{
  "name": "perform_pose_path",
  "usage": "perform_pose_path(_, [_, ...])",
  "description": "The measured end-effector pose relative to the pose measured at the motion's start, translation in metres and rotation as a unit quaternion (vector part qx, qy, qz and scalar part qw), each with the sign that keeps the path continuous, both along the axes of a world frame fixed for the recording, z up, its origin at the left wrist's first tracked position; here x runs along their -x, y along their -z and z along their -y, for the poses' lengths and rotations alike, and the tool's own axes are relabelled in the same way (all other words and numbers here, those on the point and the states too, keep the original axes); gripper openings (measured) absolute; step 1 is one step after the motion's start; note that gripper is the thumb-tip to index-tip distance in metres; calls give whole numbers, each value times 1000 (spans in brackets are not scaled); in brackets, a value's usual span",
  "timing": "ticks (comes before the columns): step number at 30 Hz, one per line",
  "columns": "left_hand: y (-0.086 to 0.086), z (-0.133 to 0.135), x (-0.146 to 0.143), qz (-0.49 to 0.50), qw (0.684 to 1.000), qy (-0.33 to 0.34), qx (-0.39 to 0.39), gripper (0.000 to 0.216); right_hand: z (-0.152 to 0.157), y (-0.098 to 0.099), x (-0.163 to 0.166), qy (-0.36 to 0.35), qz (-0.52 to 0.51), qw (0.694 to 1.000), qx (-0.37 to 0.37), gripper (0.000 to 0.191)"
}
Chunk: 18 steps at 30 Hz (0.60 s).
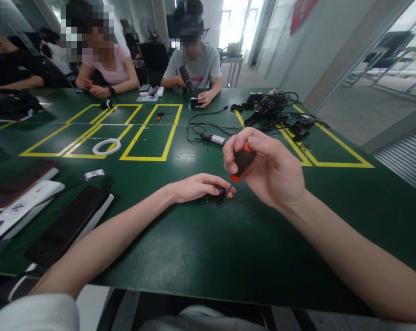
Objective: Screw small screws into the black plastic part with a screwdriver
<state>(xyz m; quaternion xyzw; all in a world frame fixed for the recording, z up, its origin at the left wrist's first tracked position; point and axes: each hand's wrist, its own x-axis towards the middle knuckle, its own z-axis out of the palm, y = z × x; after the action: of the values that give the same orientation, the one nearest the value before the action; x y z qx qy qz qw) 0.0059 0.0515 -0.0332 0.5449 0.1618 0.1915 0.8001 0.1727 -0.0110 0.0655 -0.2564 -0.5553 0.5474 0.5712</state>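
My right hand [270, 165] is wrapped round the dark and orange handle of a screwdriver [244, 162]. Its thin shaft points down and to the left, and the tip meets or comes close to a small round black part [217, 198] on the green table. My left hand [199, 187] holds that black part from its far side, thumb and fingers around it. The left fingers partly cover the part, so its exact kind cannot be made out.
The green table [153, 243] carries yellow tape outlines. At left lie a phone [70, 220], a white power strip [21, 207] and a tape roll [106, 146]. Tangled black cables [272, 108] and a silver-black cylindrical tool [213, 138] lie beyond my hands. Across sits a person [197, 64] with a power drill [186, 77].
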Motion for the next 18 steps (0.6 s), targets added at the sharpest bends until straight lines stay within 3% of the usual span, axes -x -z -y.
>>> perform_pose_path(18, [0, 1, -1, 12, 1000, 0, 4, 26, -1, 1, 1, 10, -1, 1000, -16, 29])
